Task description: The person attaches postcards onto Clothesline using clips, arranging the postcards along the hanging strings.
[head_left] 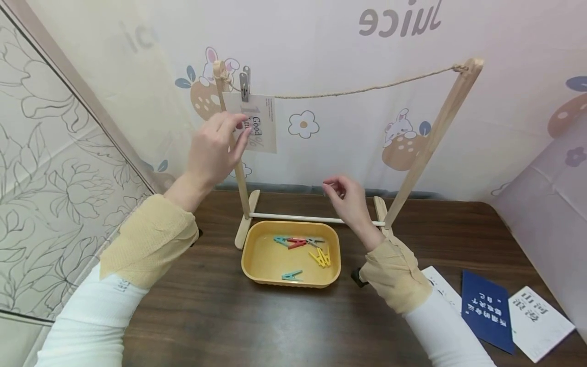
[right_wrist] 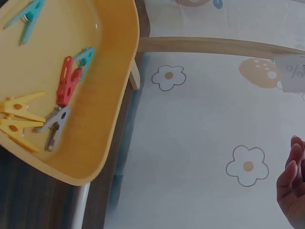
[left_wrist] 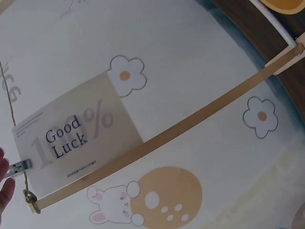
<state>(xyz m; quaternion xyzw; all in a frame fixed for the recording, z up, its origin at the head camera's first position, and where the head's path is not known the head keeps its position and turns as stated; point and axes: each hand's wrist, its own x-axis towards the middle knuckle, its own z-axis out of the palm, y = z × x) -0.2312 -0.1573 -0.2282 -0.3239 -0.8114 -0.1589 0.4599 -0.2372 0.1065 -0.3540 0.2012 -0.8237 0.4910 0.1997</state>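
Observation:
A "Good Luck" card [left_wrist: 78,138] hangs by its top edge from the thin rope [head_left: 339,94], near the left post. A grey clothespin [head_left: 245,85] clamps the card to the rope. My left hand [head_left: 215,148] is raised in front of the card, below the clothespin in the head view, thumb and fingers bent with a gap between them. The left wrist view shows its fingertips right by the clothespin's handles. My right hand [head_left: 349,201] hovers behind the tray's right side, fingers loosely curled and holding nothing.
A yellow tray [head_left: 270,262] holds several clothespins, teal, red, grey and yellow. The wooden frame's right post [head_left: 433,145] rises behind my right hand, and a white bar [head_left: 298,218] joins the feet. A blue card [head_left: 487,310] and white cards [head_left: 538,323] lie at right.

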